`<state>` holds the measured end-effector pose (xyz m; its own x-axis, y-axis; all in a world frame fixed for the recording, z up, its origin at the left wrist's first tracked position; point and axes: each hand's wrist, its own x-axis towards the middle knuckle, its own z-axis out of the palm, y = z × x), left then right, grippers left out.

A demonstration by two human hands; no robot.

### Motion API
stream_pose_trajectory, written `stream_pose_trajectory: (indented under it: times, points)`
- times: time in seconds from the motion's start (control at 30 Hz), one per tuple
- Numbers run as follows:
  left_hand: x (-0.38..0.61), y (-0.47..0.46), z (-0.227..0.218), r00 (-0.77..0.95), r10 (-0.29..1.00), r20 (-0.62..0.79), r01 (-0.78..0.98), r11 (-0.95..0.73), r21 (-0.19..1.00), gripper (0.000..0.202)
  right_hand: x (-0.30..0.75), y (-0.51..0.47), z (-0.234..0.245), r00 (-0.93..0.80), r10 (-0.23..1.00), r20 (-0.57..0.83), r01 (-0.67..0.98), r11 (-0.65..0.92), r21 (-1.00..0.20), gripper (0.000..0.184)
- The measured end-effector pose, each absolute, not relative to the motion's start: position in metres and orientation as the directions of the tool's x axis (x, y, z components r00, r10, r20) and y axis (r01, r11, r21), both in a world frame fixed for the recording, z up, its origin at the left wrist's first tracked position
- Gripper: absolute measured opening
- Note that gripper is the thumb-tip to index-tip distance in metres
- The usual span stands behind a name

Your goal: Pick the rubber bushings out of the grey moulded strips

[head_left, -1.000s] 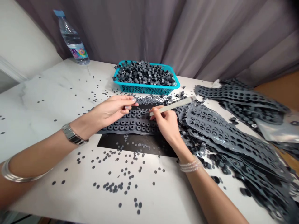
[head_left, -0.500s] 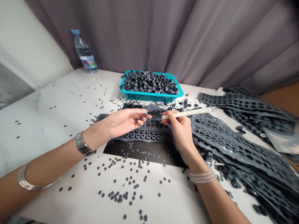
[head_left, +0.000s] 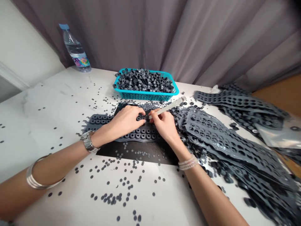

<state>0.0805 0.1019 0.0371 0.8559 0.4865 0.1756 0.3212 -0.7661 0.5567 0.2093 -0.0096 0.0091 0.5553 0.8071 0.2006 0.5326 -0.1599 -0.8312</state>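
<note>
My left hand lies over a grey rubber sheet with rows of moulded rings. Its thumb and forefinger are apart at the sheet's surface, and its other fingers are mostly hidden. Pinched in my right hand is a pen-like tool with a white, wrapped-looking handle, slanting up to the right. The tool's tip meets the sheet close to my left fingertips and is too small to make out. Beneath the sheet is a black mat dotted with small grey discs.
A turquoise basket heaped with small grey rubber rings stands behind the mat. More moulded sheets pile up on the right. Loose discs are scattered over the white table. A water bottle stands at back left.
My left hand has come down onto the sheet, and the small grey piece at its fingertips no longer shows. My right hand has moved left, its tool tilted more steeply. The view has shifted slightly.
</note>
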Motion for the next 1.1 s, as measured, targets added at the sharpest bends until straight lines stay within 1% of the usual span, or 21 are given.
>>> stream_pose_trajectory:
  times: [0.03, 0.1, 0.17, 0.23, 0.37, 0.47, 0.53, 0.6, 0.7, 0.73, 0.77, 0.8, 0.83, 0.9, 0.93, 0.97, 1.0, 1.03, 1.1]
  points:
    - [0.082, 0.102, 0.035, 0.872, 0.462, 0.162, 0.328, -0.796, 0.508, 0.025, 0.209, -0.010, 0.009, 0.549, 0.810, 0.205, 0.539, -0.156, -0.828, 0.027]
    - [0.085, 0.101, 0.032, 0.888, 0.444, 0.121, 0.349, -0.821, 0.453, 0.024, 0.208, -0.010, 0.010, 0.543, 0.813, 0.211, 0.547, -0.151, -0.824, 0.026]
    - [0.086, 0.101, 0.030, 0.887, 0.451, 0.101, 0.362, -0.815, 0.453, 0.019, 0.207, -0.009, 0.009, 0.538, 0.815, 0.214, 0.555, -0.152, -0.818, 0.025]
    - [0.086, 0.101, 0.029, 0.874, 0.475, 0.099, 0.365, -0.777, 0.512, 0.014, 0.206, -0.009, 0.009, 0.536, 0.816, 0.215, 0.562, -0.155, -0.812, 0.025]
    - [0.086, 0.101, 0.029, 0.833, 0.540, 0.116, 0.322, -0.645, 0.692, 0.010, 0.206, -0.009, 0.009, 0.531, 0.817, 0.224, 0.572, -0.151, -0.806, 0.025]
    - [0.087, 0.103, 0.026, 0.821, 0.550, 0.150, 0.269, -0.606, 0.749, 0.010, 0.206, -0.009, 0.009, 0.525, 0.818, 0.237, 0.586, -0.145, -0.798, 0.026]
    - [0.088, 0.103, 0.024, 0.824, 0.540, 0.174, 0.254, -0.626, 0.738, 0.010, 0.205, -0.008, 0.010, 0.513, 0.821, 0.250, 0.610, -0.145, -0.779, 0.026]
    - [0.088, 0.101, 0.024, 0.840, 0.509, 0.189, 0.256, -0.679, 0.688, 0.009, 0.203, -0.007, 0.010, 0.491, 0.829, 0.269, 0.651, -0.144, -0.745, 0.026]
    - [0.087, 0.097, 0.030, 0.865, 0.458, 0.205, 0.249, -0.747, 0.616, 0.013, 0.200, -0.005, 0.011, 0.470, 0.832, 0.296, 0.701, -0.148, -0.697, 0.025]
    - [0.085, 0.095, 0.033, 0.862, 0.465, 0.201, 0.257, -0.743, 0.618, 0.013, 0.199, -0.005, 0.011, 0.472, 0.830, 0.297, 0.706, -0.154, -0.691, 0.025]
    - [0.083, 0.095, 0.038, 0.850, 0.492, 0.186, 0.272, -0.714, 0.645, 0.012, 0.199, -0.005, 0.011, 0.479, 0.827, 0.294, 0.704, -0.162, -0.691, 0.024]
    - [0.080, 0.095, 0.042, 0.828, 0.538, 0.160, 0.288, -0.652, 0.702, 0.010, 0.199, -0.005, 0.011, 0.488, 0.824, 0.287, 0.697, -0.170, -0.696, 0.024]
    - [0.077, 0.096, 0.047, 0.797, 0.593, 0.115, 0.295, -0.549, 0.782, 0.008, 0.200, -0.005, 0.011, 0.497, 0.823, 0.274, 0.683, -0.177, -0.708, 0.024]
    - [0.071, 0.102, 0.053, 0.738, 0.675, -0.024, 0.245, -0.235, 0.941, 0.007, 0.202, -0.005, 0.011, 0.524, 0.817, 0.240, 0.634, -0.186, -0.751, 0.025]
    - [0.069, 0.106, 0.054, 0.724, 0.682, -0.105, 0.191, -0.052, 0.980, 0.007, 0.204, -0.006, 0.011, 0.541, 0.811, 0.222, 0.599, -0.186, -0.779, 0.026]
    - [0.068, 0.110, 0.054, 0.725, 0.664, -0.183, 0.137, 0.122, 0.983, 0.007, 0.205, -0.007, 0.011, 0.559, 0.803, 0.206, 0.562, -0.184, -0.806, 0.026]
    - [0.067, 0.113, 0.053, 0.736, 0.627, -0.254, 0.098, 0.273, 0.957, 0.006, 0.207, -0.008, 0.010, 0.575, 0.795, 0.194, 0.528, -0.180, -0.830, 0.028]
    - [0.067, 0.115, 0.052, 0.753, 0.579, -0.313, 0.077, 0.394, 0.916, 0.006, 0.209, -0.010, 0.010, 0.589, 0.786, 0.188, 0.504, -0.176, -0.846, 0.029]
    - [0.069, 0.117, 0.049, 0.779, 0.493, -0.388, 0.061, 0.555, 0.829, 0.006, 0.214, -0.013, 0.008, 0.608, 0.772, 0.187, 0.483, -0.172, -0.859, 0.030]
